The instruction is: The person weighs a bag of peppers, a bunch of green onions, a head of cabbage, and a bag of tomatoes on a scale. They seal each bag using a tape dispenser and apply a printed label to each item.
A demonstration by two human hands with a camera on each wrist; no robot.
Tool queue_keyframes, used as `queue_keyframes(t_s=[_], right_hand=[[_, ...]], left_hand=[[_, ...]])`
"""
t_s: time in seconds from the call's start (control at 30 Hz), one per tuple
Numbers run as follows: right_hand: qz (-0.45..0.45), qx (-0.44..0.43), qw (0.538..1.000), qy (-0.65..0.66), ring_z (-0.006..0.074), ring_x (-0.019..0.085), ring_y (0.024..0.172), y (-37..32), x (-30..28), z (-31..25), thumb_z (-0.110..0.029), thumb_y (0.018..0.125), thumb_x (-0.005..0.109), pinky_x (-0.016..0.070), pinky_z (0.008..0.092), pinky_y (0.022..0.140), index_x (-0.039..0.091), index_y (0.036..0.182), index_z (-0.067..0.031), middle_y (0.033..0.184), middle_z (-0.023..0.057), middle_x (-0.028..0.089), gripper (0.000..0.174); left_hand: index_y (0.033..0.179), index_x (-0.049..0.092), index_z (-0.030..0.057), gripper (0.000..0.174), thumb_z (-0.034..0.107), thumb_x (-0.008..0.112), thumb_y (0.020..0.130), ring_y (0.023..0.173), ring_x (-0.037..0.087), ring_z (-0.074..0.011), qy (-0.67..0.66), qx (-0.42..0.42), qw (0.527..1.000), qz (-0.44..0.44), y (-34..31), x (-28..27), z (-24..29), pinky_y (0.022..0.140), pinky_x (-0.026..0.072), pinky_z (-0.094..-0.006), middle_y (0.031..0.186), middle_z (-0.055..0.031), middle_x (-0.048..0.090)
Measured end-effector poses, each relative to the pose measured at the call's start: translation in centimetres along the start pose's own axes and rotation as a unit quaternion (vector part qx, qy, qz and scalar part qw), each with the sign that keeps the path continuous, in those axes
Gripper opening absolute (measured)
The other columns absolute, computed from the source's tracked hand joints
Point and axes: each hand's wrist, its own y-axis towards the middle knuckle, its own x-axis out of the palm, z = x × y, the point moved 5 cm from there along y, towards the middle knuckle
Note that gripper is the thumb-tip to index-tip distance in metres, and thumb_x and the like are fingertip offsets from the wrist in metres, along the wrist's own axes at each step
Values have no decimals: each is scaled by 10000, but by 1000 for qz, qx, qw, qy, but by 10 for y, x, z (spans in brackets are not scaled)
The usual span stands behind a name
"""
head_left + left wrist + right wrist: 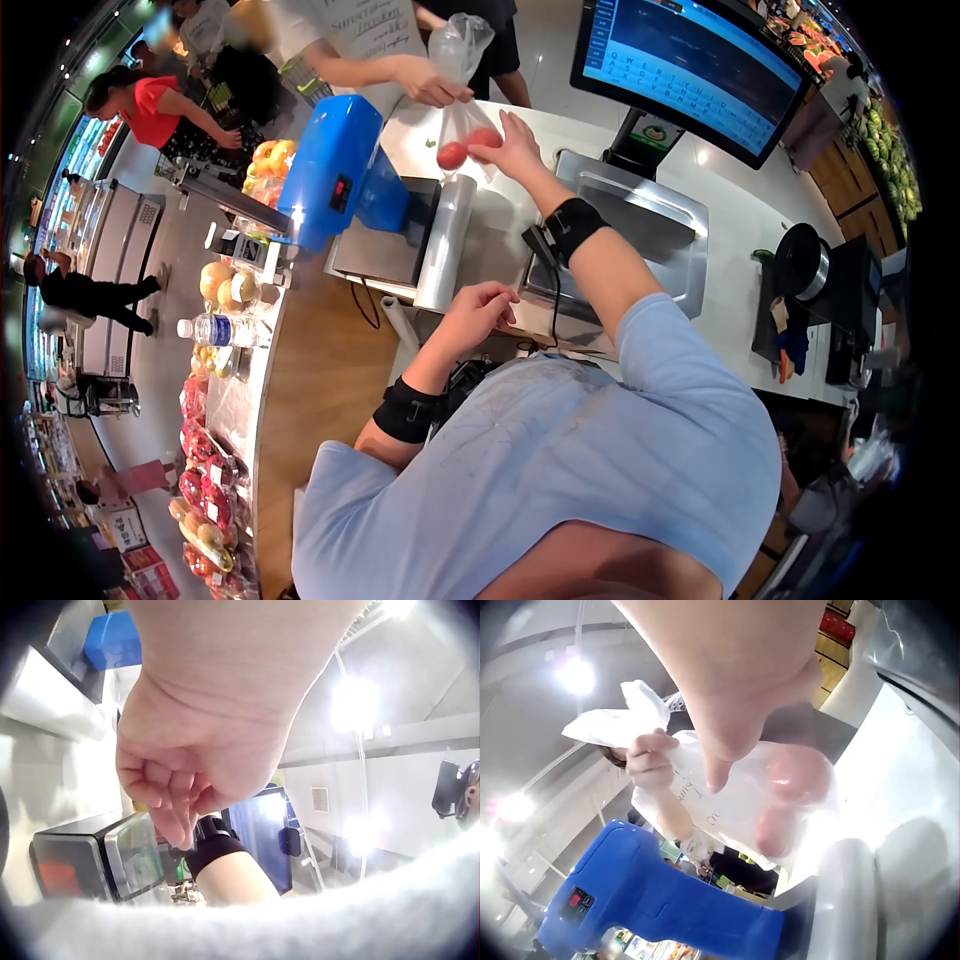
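Note:
My right hand [515,152] reaches out over the far side of the counter, fingers and thumb spread beside a clear plastic bag [462,122]. Two round red tomatoes [452,157] hang in the bottom of the bag. The thumb overlaps the bag close to them. Another person's hand [432,82] grips the bag's gathered neck, also seen in the right wrist view. In that view, my right hand [742,712] hangs over the bag, with the tomatoes [799,774] just past it. Near my body, my left hand [478,312] is loosely curled and holds nothing.
A stainless scale platform [640,225] lies under my right forearm, with a touchscreen [690,70] behind it. A blue machine [335,165] and a roll of clear plastic [447,245] stand left of it. Packed fruit and a water bottle [215,330] line the left shelf.

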Motion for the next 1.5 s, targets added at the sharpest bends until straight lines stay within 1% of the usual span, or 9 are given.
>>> queue_keyframes(t_s=[0.13, 0.17, 0.3, 0.47, 0.7, 0.93, 1.27, 1.4, 1.5], right_hand=[[-58, -48, 979, 189, 311, 473, 1218, 25, 29, 2, -438, 782, 674, 376, 360, 1015, 534, 1254, -36, 1306, 189, 500, 635], [-127, 34, 960, 248, 276, 599, 1016, 23, 37, 12, -354, 862, 610, 450, 337, 892, 621, 1106, -19, 1087, 171, 633, 414], [-76, 31, 943, 322, 172, 603, 740, 12, 26, 7, -297, 924, 540, 469, 298, 722, 653, 986, -9, 807, 93, 663, 316], [-92, 27, 930, 354, 116, 579, 759, -29, -32, -13, -286, 929, 551, 462, 271, 718, 644, 983, 16, 830, 43, 654, 321], [-92, 106, 824, 548, 95, 577, 848, -108, -118, 7, -237, 964, 511, 456, 240, 783, 633, 1029, 6, 938, 37, 655, 279], [63, 169, 879, 442, 98, 570, 893, -175, -184, 74, -241, 964, 508, 450, 243, 803, 625, 1073, 19, 991, 38, 644, 306], [100, 208, 870, 435, 87, 567, 838, -210, -197, 164, -203, 944, 531, 453, 246, 759, 634, 1058, 18, 946, 31, 643, 270], [93, 137, 899, 406, 124, 604, 913, -221, -235, 149, -155, 927, 551, 469, 261, 825, 601, 1120, 31, 995, 66, 657, 273], [110, 107, 888, 434, 158, 617, 971, -235, -258, 155, -131, 921, 555, 471, 270, 875, 568, 1173, 33, 1030, 92, 661, 301]], left_hand=[[961, 608, -9, 200, 146, 483, 941, 668, 592, -125, -17, -27, 999, 18, -5, -15, -5, 616, 466, -231, 753, -62, 626], [964, 606, 3, 198, 159, 486, 943, 677, 599, -126, -34, -36, 998, 27, -6, -19, -7, 602, 455, -225, 755, -59, 626], [1066, 564, 49, 222, 228, 520, 941, 719, 607, -122, -62, -36, 986, 154, 22, -58, -34, 581, 419, -212, 841, -45, 626], [1299, 404, 119, 437, 361, 505, 948, 923, 581, -131, -107, 4, 955, 276, 65, -99, -18, 691, 453, -298, 1095, -40, 553], [1345, 372, 27, 570, 163, 653, 868, 1075, 536, -167, -88, 131, 987, 18, 97, -29, 39, 924, 432, -283, 1239, -116, 496], [1299, 445, 39, 611, 79, 726, 758, 1129, 517, -199, 163, 305, 937, -57, 116, 61, 53, 958, 430, -308, 1244, -102, 509], [1221, 534, 95, 602, 321, 738, 701, 1073, 525, -350, 490, 343, 801, 22, 150, 110, 28, 876, 449, -411, 1172, -149, 565], [1267, 496, 74, 676, 307, 757, 689, 1147, 487, -363, 538, 324, 778, 12, 145, 104, 34, 940, 423, -410, 1228, -164, 534], [1315, 445, 45, 745, 281, 772, 688, 1198, 462, -362, 494, 287, 821, -20, 143, 96, 36, 1003, 384, -411, 1287, -189, 489]])
